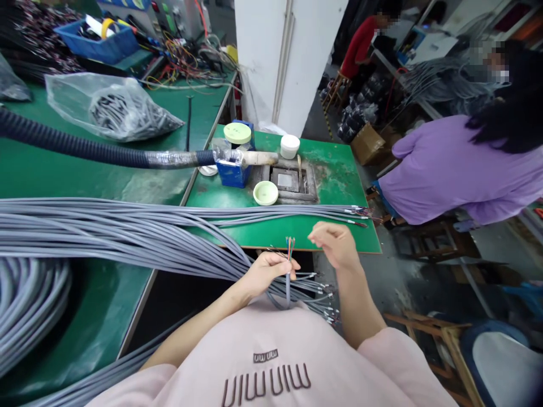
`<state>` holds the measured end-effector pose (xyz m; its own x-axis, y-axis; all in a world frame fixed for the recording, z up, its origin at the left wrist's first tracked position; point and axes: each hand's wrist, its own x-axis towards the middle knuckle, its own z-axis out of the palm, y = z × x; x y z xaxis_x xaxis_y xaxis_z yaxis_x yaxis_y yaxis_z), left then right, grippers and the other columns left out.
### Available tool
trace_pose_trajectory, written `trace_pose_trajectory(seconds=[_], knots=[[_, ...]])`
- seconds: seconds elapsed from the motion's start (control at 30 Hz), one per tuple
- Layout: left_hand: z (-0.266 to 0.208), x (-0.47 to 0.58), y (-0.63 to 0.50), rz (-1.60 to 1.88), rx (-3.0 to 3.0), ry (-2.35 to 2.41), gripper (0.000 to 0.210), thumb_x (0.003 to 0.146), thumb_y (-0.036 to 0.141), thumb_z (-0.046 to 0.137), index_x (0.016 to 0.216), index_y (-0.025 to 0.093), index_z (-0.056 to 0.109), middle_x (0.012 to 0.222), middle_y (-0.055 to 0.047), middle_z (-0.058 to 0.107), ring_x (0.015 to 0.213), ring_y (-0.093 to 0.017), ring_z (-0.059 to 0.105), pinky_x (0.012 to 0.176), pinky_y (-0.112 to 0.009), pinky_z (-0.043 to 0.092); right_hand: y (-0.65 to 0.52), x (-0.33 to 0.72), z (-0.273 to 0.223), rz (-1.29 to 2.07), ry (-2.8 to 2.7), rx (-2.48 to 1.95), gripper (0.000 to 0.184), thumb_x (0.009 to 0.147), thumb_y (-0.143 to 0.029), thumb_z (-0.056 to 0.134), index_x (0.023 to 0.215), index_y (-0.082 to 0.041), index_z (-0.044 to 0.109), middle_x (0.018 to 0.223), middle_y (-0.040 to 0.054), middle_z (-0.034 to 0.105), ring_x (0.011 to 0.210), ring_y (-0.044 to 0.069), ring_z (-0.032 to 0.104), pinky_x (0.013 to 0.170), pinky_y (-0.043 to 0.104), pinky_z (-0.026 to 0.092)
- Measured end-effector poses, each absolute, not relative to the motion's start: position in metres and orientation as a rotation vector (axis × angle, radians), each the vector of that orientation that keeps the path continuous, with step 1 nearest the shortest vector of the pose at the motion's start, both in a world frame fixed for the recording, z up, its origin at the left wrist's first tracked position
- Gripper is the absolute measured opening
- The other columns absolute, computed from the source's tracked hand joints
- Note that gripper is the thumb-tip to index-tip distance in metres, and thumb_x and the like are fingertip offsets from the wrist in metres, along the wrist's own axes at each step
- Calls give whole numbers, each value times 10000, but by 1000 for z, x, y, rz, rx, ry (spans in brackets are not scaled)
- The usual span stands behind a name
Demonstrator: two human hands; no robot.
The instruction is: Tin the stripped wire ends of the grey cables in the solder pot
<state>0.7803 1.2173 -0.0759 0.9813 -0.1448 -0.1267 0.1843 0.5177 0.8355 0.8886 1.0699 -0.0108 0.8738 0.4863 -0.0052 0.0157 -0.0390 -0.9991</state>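
Note:
My left hand (274,267) is closed around the end of a grey cable (288,291) in front of my chest. Thin coloured wires (289,246) fan upward from the stripped end above the fingers. To the right, apart from the cable, my right hand (335,242) is raised with its fingers curled and pressed together. Whether anything small is between those fingertips I cannot make out. Below and beside the left hand hang more cable ends (320,294) with pale tips. A long bundle of grey cables (127,232) runs in from the left.
On the green table (339,181) ahead are a recessed metal pot (285,180), a pale green bowl (265,193), a white tub (289,146) and a blue box (232,173). A ribbed hose (106,152) reaches over them. A person in purple (458,169) sits at the right.

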Motion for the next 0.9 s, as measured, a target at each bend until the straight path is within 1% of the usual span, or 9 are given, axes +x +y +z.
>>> trace_pose_trajectory(seconds=[0.03,0.1,0.17,0.27,0.33,0.5,0.63,0.77,0.9], knots=[[-77,780,1217,-196,987,48,342,661,502,747,598,166,742,759,-100,719,714,-195,623,700,-311,460,1069,886,-11,537,-478,-1618,85,700,-275,684,699,-209,738,600,-2,578,562,113,481,558,267,384],[-78,781,1215,-226,945,37,357,640,507,761,595,154,736,701,-93,705,653,-174,604,662,-296,448,1071,877,-14,741,-550,-1620,143,695,-293,698,796,-208,753,646,-3,619,572,113,518,572,261,407],[-77,782,1214,-270,902,25,359,630,499,773,608,142,734,642,-80,686,598,-146,578,626,-276,435,1078,870,-17,772,-549,-1577,140,705,-319,697,772,-208,747,638,-7,621,551,111,524,564,260,419],[-73,783,1213,-292,841,54,337,594,454,813,692,140,744,590,-53,668,539,-118,555,594,-256,428,1088,866,-21,632,-516,-1566,134,708,-329,705,650,-210,724,607,-5,609,549,117,517,550,261,417],[-72,783,1214,-261,808,99,327,560,413,842,720,147,739,593,-39,671,524,-112,561,585,-250,434,1091,867,-23,532,-496,-1573,127,693,-308,723,610,-212,717,601,-4,606,574,119,521,565,262,415],[-73,782,1219,-190,726,161,290,585,377,839,718,141,735,578,-33,661,522,-102,563,566,-230,434,1095,862,-36,395,-436,-1515,79,723,-278,714,663,-239,747,582,-17,574,574,114,517,579,264,416],[-75,783,1222,-199,625,206,306,580,372,844,728,129,732,571,-32,648,523,-96,565,550,-208,433,1098,859,-44,316,-444,-1524,118,751,-275,689,655,-234,744,574,-12,574,593,125,536,593,270,436],[-77,787,1224,-193,546,245,321,567,366,854,737,125,728,562,-23,645,509,-91,568,544,-202,448,1099,861,-44,244,-554,-1635,99,784,-247,662,784,-237,760,615,-12,609,571,111,526,554,257,423],[-79,791,1229,-176,515,268,333,547,356,867,739,122,729,566,-19,653,515,-88,584,551,-191,460,1094,863,-42,39,-753,-1736,226,834,-180,612,1005,-279,721,780,9,663,711,141,593,668,300,485]])
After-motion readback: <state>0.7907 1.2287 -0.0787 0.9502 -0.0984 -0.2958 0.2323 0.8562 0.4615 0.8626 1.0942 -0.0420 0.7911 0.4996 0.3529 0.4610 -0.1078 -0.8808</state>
